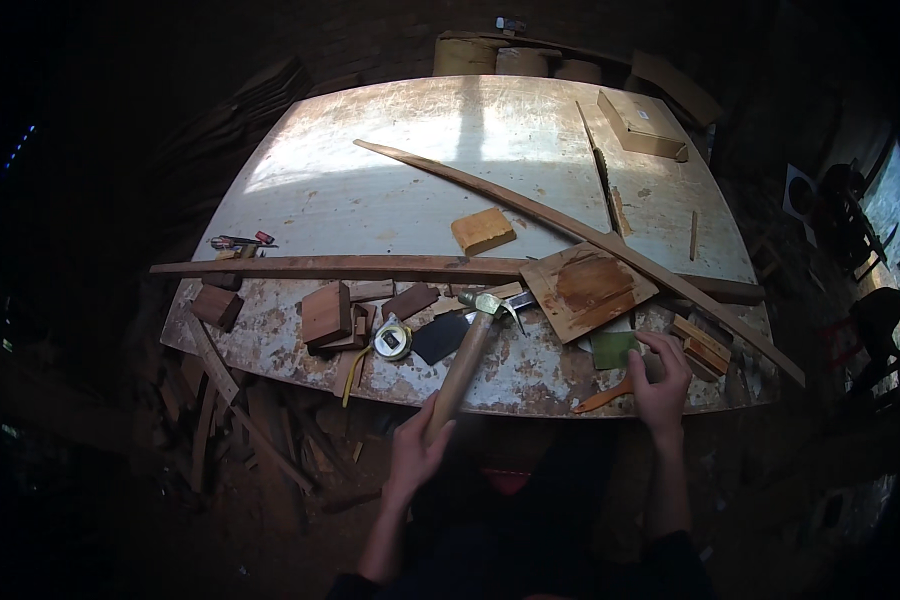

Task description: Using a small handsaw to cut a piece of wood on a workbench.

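Note:
My left hand (pixel 418 450) grips the wooden handle of a claw hammer (pixel 485 320), whose head is raised over the near part of the workbench. My right hand (pixel 660 385) is open with fingers loosely bent, beside an orange-handled tool (pixel 600 398) and a green sheet (pixel 610 350). Above that hand lies a square board with brown stain (pixel 587 290). Left of the hammer are a dark flat piece (pixel 440 340), a yellow-and-white tape measure (pixel 392 340) and reddish wood blocks (pixel 325 315). Small wood pieces (pixel 700 345) lie right of my right hand.
Two long wood strips (pixel 320 266) (pixel 420 165) cross the pale worktop (pixel 350 200), which holds a light block (pixel 483 230), small tools (pixel 240 242), a saw (pixel 602 185) and a cardboard box (pixel 638 125). Scrap timber (pixel 210 420) is piled below left; a dark chair-like object (pixel 875 320) stands at right.

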A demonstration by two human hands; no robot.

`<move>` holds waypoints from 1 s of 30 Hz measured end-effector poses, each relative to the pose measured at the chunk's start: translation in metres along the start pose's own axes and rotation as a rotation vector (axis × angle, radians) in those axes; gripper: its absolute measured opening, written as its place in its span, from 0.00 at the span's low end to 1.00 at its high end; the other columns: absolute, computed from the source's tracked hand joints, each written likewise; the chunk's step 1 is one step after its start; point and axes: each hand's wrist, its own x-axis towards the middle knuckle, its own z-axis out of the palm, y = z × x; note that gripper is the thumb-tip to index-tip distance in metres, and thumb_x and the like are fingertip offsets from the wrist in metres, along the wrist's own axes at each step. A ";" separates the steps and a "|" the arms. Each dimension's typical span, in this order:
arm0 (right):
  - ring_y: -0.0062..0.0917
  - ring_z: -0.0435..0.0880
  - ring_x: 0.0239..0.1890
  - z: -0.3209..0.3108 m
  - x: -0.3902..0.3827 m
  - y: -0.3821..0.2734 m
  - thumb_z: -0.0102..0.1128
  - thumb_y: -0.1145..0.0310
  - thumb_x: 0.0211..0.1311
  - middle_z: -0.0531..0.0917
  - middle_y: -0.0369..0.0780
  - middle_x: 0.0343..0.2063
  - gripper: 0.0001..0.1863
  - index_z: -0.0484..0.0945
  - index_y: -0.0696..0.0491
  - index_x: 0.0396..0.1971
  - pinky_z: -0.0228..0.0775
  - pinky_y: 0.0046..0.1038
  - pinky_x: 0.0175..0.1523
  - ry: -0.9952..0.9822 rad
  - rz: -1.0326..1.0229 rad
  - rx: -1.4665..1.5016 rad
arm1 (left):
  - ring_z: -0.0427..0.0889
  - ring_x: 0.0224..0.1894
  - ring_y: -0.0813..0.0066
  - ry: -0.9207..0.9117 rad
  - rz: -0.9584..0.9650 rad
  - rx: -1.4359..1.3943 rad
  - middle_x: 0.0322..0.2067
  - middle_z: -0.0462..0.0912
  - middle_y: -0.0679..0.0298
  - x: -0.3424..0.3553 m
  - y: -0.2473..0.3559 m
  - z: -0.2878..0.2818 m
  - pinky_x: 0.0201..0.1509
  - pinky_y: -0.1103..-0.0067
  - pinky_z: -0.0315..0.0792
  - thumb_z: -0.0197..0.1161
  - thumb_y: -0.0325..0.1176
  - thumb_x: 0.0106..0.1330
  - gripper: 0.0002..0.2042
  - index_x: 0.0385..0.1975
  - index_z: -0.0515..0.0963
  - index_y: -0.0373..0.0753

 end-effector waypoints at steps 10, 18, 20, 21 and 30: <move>0.37 0.81 0.57 0.106 -0.072 -0.064 0.62 0.57 0.70 0.77 0.55 0.56 0.51 0.35 0.61 0.76 0.71 0.37 0.63 -0.564 0.182 1.210 | 0.84 0.57 0.53 -0.215 0.289 -0.347 0.55 0.81 0.43 -0.021 0.053 0.045 0.60 0.69 0.76 0.70 0.29 0.65 0.30 0.67 0.69 0.28; 0.21 0.73 0.14 0.055 -0.076 -0.020 0.55 0.73 0.68 0.70 0.35 0.21 0.22 0.60 0.58 0.58 0.77 0.29 0.28 -0.073 0.529 1.290 | 0.85 0.46 0.52 -0.382 0.340 -0.195 0.45 0.82 0.50 -0.003 0.087 0.065 0.52 0.68 0.79 0.67 0.32 0.67 0.19 0.57 0.79 0.34; 0.21 0.73 0.13 0.033 -0.084 0.003 0.55 0.72 0.68 0.69 0.35 0.20 0.21 0.60 0.58 0.57 0.76 0.28 0.26 -0.009 0.526 1.228 | 0.84 0.44 0.54 -0.333 0.432 -0.114 0.45 0.81 0.54 0.008 0.081 0.077 0.48 0.69 0.78 0.67 0.35 0.68 0.18 0.53 0.80 0.33; 0.21 0.73 0.13 0.026 -0.088 0.011 0.55 0.72 0.68 0.68 0.34 0.18 0.21 0.62 0.58 0.57 0.76 0.27 0.26 0.015 0.534 1.174 | 0.83 0.45 0.54 -0.316 0.452 -0.100 0.44 0.80 0.54 0.012 0.081 0.083 0.49 0.68 0.77 0.68 0.36 0.67 0.17 0.52 0.80 0.34; 0.21 0.74 0.15 -0.003 -0.109 0.043 0.55 0.73 0.69 0.69 0.34 0.19 0.22 0.62 0.59 0.60 0.77 0.28 0.28 0.094 0.556 0.998 | 0.75 0.52 0.55 -0.239 0.647 0.217 0.48 0.76 0.57 0.044 0.097 0.165 0.53 0.65 0.71 0.73 0.35 0.58 0.24 0.55 0.78 0.38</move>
